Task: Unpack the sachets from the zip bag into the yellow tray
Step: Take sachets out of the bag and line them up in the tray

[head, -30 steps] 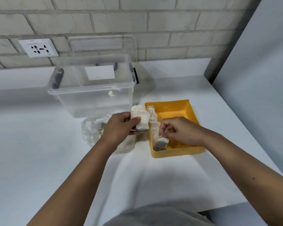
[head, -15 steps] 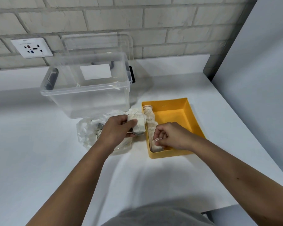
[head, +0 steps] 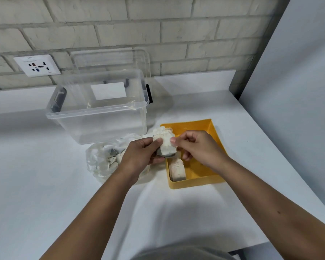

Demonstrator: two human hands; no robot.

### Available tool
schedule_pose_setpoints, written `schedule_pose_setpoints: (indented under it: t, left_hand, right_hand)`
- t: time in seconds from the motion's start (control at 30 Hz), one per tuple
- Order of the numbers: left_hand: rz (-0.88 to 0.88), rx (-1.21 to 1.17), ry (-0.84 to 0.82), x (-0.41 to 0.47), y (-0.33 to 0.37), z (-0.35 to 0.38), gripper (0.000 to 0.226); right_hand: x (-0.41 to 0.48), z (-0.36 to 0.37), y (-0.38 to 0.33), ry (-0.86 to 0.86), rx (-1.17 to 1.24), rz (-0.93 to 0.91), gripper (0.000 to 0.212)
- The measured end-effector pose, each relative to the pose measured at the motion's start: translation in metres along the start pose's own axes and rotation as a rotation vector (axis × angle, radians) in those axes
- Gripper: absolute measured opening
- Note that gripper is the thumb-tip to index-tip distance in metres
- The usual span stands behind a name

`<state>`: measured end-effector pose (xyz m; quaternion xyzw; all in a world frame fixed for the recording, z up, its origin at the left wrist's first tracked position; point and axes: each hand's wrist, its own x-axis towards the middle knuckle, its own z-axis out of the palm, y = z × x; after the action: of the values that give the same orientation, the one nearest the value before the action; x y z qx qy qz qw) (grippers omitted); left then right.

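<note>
Table: a smooth, matte white surface (head: pixel 45 194) is seen, backed by a wall of rough, pale brick into which a white socket plate (head: pixel 37 65) is set.
Clear box: a rigid, transparent plastic tub (head: pixel 101 117) with dark side latches is placed near the wall; its clear lid (head: pixel 111 59) is stood upright behind it.
Zip bag: a soft pouch (head: pixel 103 160) of crumpled clear film is laid on the table just in front of the box, partly covered by the left wrist; pale sachets are seen through it.
Yellow tray: a shallow rectangle (head: pixel 212 128) of glossy yellow plastic is set just right of the bag.
Left hand: the left hand (head: pixel 141 156) is curled round a bundle of sachets (head: pixel 166 145), with the thumb pressed on its face.
Right hand: the right hand (head: pixel 201 149) is curled, and the bundle's right edge is pinched at the thumb tip.
Sachets: small, flat, off-white, papery squares are shown; the bundle is held above the tray's left rim, between bag and tray.
Tray contents: a short row of sachets (head: pixel 177 168) is laid along the tray's left wall, near its front corner.
</note>
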<state>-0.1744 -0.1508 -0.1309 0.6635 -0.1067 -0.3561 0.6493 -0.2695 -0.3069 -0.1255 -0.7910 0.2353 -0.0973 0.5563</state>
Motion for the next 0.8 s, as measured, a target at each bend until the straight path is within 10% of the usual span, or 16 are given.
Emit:
schedule_pose_setpoints:
  t: [0.4,0.8]
  left_hand:
    - [0.0,-0.05,0.025,0.005,0.003,0.008,0.019]
    - [-0.045,-0.089,0.062,0.013,0.002,-0.002,0.019]
  right_hand:
    - [0.015,-0.025,0.002,0.204,0.28,0.092,0.013]
    - [0.079,-0.012,0.058,0.158,-0.13,0.212,0.022]
